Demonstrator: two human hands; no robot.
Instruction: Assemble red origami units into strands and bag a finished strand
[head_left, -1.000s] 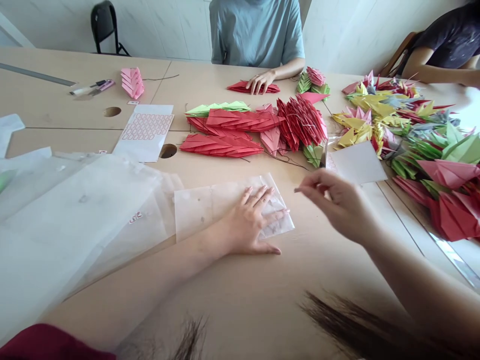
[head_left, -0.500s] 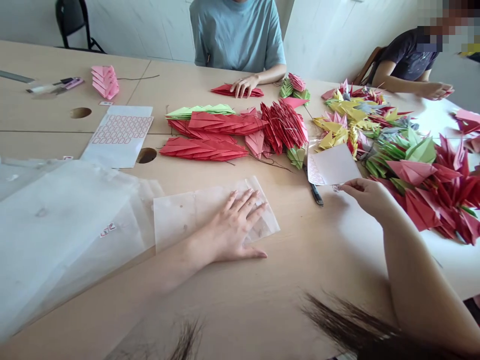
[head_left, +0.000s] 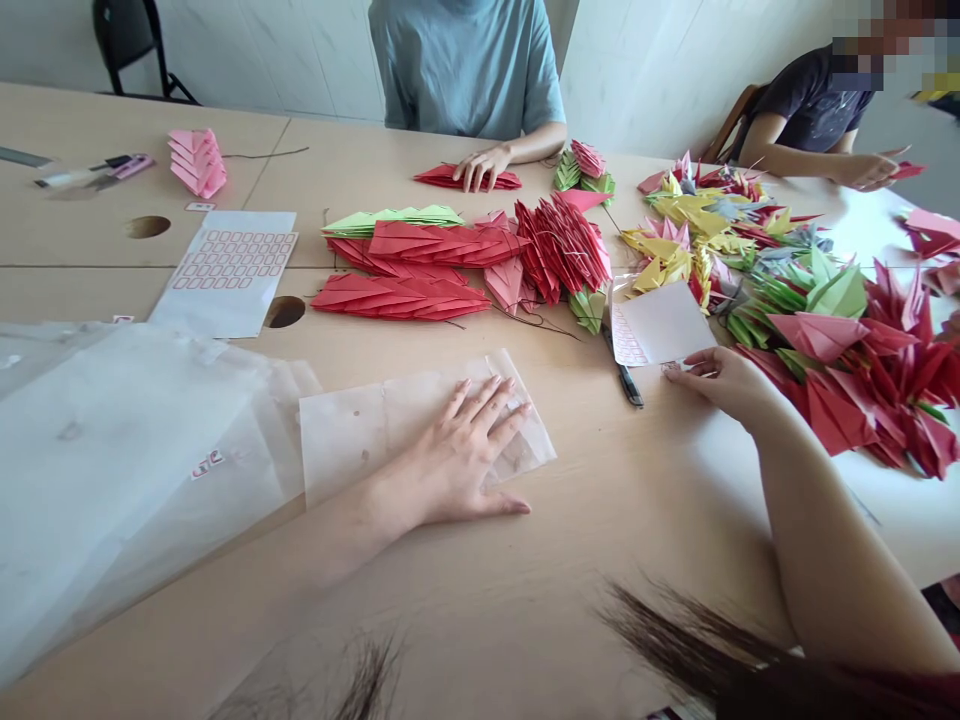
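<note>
My left hand (head_left: 472, 450) lies flat with fingers spread on a folded translucent plastic bag (head_left: 352, 430). At the lower edge of a white sticker sheet (head_left: 664, 325), my right hand (head_left: 724, 385) has its thumb and fingers closed in a pinch around a small red-printed sticker (head_left: 669, 366), mostly covered by the fingertips. The sheet carries rows of red-outlined stickers along its left side. A black cutter knife (head_left: 628, 385) lies partly under it.
A pile of translucent bags (head_left: 135, 450) covers the left side. Another sticker sheet (head_left: 232, 260) lies beyond. Folded red paper pieces (head_left: 405, 295) sit mid-table; colourful folded paper (head_left: 847, 350) is heaped right. Across the table, a person's hand (head_left: 484, 165) rests on red paper.
My right hand's fingers have shifted slightly at the sticker sheet's edge. My left hand stays flat on the bag. The view has moved a little.
</note>
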